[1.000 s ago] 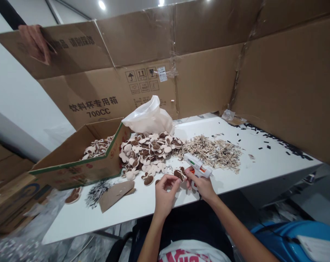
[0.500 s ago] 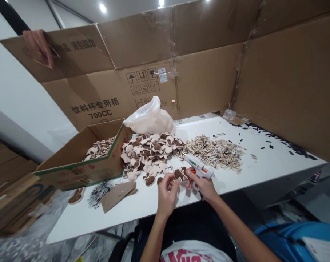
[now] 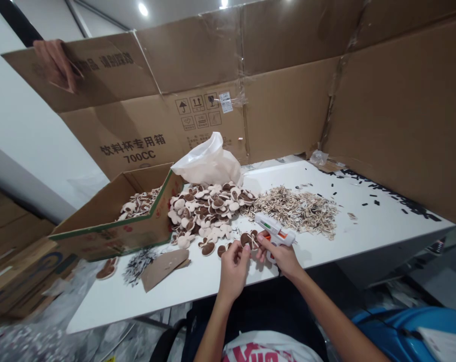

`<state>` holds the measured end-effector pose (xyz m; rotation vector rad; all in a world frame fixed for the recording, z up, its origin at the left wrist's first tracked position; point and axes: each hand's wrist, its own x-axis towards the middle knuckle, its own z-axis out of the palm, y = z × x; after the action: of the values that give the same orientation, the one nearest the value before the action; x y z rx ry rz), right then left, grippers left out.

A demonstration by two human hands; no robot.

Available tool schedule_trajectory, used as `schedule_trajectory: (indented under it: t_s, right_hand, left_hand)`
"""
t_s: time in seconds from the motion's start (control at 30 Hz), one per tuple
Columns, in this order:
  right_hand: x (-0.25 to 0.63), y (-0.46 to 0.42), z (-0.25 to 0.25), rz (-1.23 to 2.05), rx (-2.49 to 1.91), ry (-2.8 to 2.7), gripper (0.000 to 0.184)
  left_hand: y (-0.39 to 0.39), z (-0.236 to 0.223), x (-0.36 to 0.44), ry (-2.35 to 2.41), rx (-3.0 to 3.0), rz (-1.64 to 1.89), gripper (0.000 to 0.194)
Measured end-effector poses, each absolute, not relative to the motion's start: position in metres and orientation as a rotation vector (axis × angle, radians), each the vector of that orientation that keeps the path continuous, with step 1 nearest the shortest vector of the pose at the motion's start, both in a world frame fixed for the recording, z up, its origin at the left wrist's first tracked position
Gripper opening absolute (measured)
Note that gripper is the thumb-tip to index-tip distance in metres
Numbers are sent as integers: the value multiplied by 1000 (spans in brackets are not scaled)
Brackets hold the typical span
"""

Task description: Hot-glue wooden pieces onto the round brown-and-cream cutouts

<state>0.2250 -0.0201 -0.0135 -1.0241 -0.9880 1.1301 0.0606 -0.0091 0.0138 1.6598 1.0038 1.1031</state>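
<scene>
Bunny piece [image 3: 246,239] above white table [image 3: 110,301]

Smooth finish on white, pistol-shaped plastic glue gun [image 3: 274,230]; matt nap on brown, rounded, felt-like cloth piece [image 3: 245,239]; crinkled sheen on milky-white, peaked plastic bag [image 3: 211,165]; matt face on tall, brown cardboard panels [image 3: 284,113]; smooth surface on white, flat tabletop [image 3: 201,277].

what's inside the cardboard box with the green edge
A pile of brown and cream pieces shows inside the box; its near wall and the pile itself hide what lies lower.
</scene>
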Motion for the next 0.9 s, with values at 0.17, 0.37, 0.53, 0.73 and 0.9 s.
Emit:
schedule_trajectory:
  t_s: [0.17,0.37,0.53,0.73,0.9]
  right_hand:
    - [223,-21,-9,1155,-993,-956,40]
    - [222,-20,-10,1154,-1036,-968,46]
    - [223,-20,-13,1156,-1043,-974,45]
    - [223,-19,-15,1166,-1041,-1007,46]
    - [224,-19,-17,1168,-1053,-1036,45]
  left_hand:
    - [-9,14,61,1035,1647,1101,39]
    - [-8,11,60,1066,1646,1095,41]
    - [-7,9,59,1050,1633,1084,41]
    - [-8,9,59,1059,1628,1114,42]
    - [-7,9,58,1062,1638,1134,40]
